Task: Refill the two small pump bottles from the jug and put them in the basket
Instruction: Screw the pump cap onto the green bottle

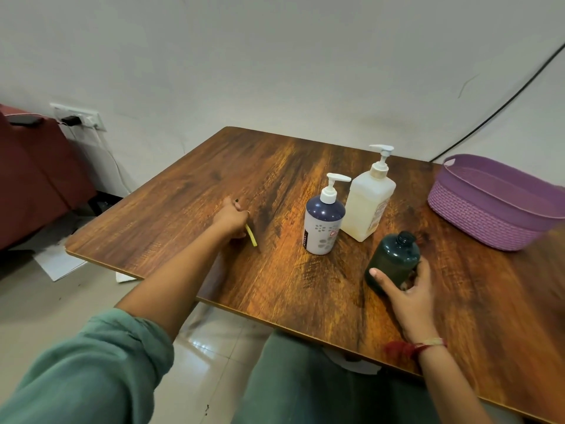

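My right hand [406, 289] grips a dark green bottle [394, 258] near the table's front; its neck is open, with no pump on it. My left hand [230, 218] rests on the table to the left, fingers curled round a dark pump head whose yellowish dip tube [251, 235] sticks out toward me. A white and navy pump bottle [324, 221] stands upright in the middle. Just behind it stands the larger translucent jug [368, 200] of pale liquid with a white pump. The purple basket [477, 221] sits at the right edge with nothing visible inside.
The wooden table [214, 166] is bare on its left and far parts. A white wall stands close behind it, with a black cable running down at the right. A dark red seat and a wall socket with chargers lie off to the left.
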